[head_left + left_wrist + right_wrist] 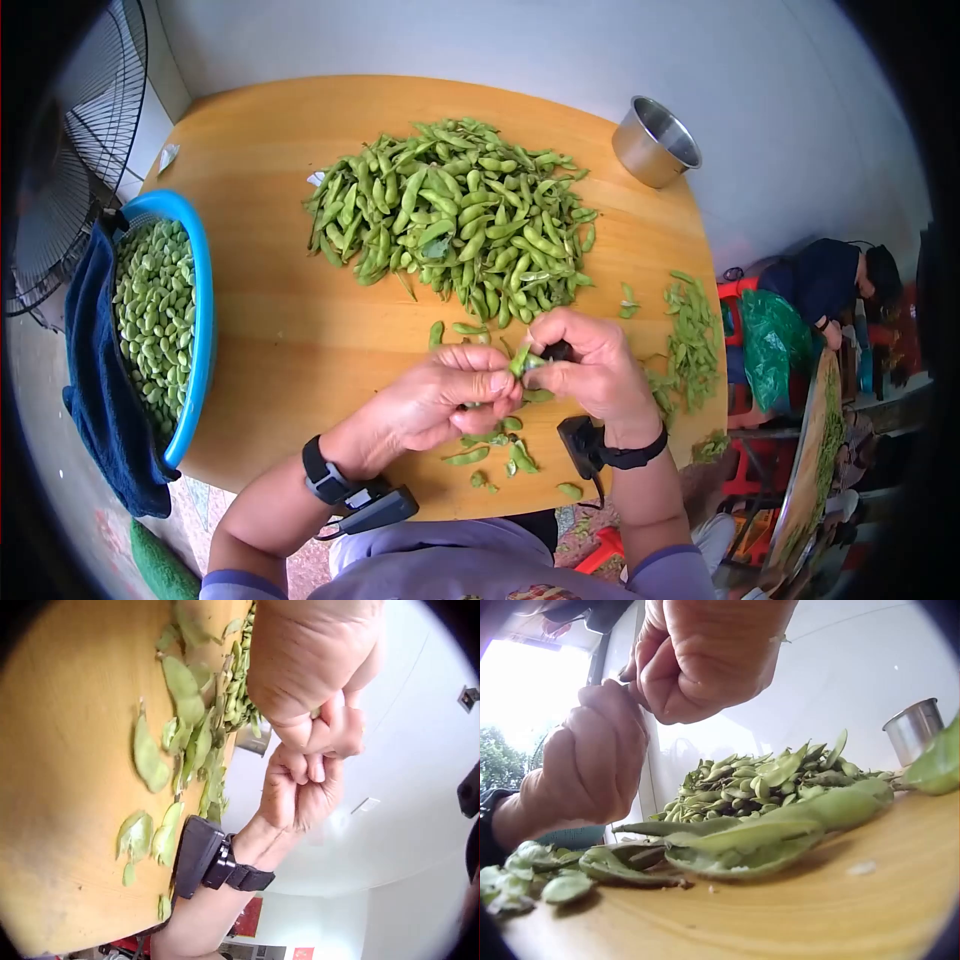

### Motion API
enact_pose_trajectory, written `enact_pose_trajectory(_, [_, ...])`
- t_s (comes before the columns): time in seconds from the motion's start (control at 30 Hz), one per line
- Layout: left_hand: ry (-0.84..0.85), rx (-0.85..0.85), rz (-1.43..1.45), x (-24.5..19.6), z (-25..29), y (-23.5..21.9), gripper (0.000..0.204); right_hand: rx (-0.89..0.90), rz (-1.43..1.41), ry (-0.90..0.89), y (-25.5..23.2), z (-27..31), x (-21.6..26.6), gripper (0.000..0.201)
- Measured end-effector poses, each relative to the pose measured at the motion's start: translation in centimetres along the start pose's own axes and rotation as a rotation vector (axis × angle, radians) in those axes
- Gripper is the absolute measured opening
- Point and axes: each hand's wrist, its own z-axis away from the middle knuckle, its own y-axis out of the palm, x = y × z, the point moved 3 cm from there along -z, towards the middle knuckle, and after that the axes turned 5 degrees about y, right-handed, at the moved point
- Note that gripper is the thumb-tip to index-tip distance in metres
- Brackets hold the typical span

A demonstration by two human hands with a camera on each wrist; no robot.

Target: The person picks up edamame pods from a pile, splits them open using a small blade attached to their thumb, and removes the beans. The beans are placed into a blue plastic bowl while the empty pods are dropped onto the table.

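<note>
Both hands meet over the near part of the table, in front of a large heap of edamame pods. Between the fingertips of the left hand is a green edamame pod, pinched by thumb and fingers. The right hand pinches the same pod from the other side, fingers curled. A small dark item shows at the right fingers; I cannot tell what it is. In both wrist views the fingers largely hide the pod. Loose and split pods lie on the table below the hands.
A blue basin of shelled beans stands at the table's left, a dark blue towel over its side. A steel cup is at the back right. Opened pods lie along the right edge. A fan stands left; people sit at another table right.
</note>
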Motion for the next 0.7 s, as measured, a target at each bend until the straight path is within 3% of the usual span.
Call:
enact_pose_trajectory(0.03, [0.056, -0.108, -0.142, -0.4, 0.1, 0.2, 0.009, -0.042, 0.038, 0.104, -0.1, 0.1, 0.2, 0.011])
enact_pose_trajectory(0.07, [0.058, -0.106, -0.141, -0.5, 0.2, 0.8, 0.009, -0.041, 0.040, 0.104, 0.0, 0.3, 0.6, 0.011])
enact_pose_trajectory(0.13, [0.297, -0.352, -0.817, -1.6, 0.9, 1.3, 0.007, -0.070, 0.010, 0.181, 0.4, 0.5, 0.7, 0.011])
enact_pose_trajectory(0.17, [0.294, -0.356, -0.817, -1.3, 1.0, 1.1, 0.007, -0.068, 0.006, 0.183, 0.6, 0.5, 0.8, 0.011])
enact_pose_trajectory(0.23, [0.643, -0.342, -1.298, -1.5, 1.1, 1.5, 0.010, -0.083, 0.095, 0.192, 0.7, 0.5, 0.7, 0.010])
enact_pose_trajectory(0.37, [0.614, -0.400, -1.276, -1.1, 1.1, 1.5, 0.011, -0.120, 0.151, 0.209, 1.0, 0.5, -0.2, 0.013])
enact_pose_trajectory(0.57, [0.677, -0.380, -1.365, -1.2, 1.1, 1.7, 0.007, -0.080, 0.139, 0.026, 1.2, 0.2, -0.9, 0.014])
enact_pose_trajectory(0.67, [0.592, -0.329, -1.331, -1.3, 1.1, 1.6, 0.005, -0.045, -0.023, 0.174, 1.1, 0.5, -0.4, 0.012])
enact_pose_trajectory(0.7, [0.450, -0.315, -1.099, -1.0, 0.9, 1.2, 0.005, -0.023, 0.002, 0.188, 1.0, 0.5, -0.3, 0.012])
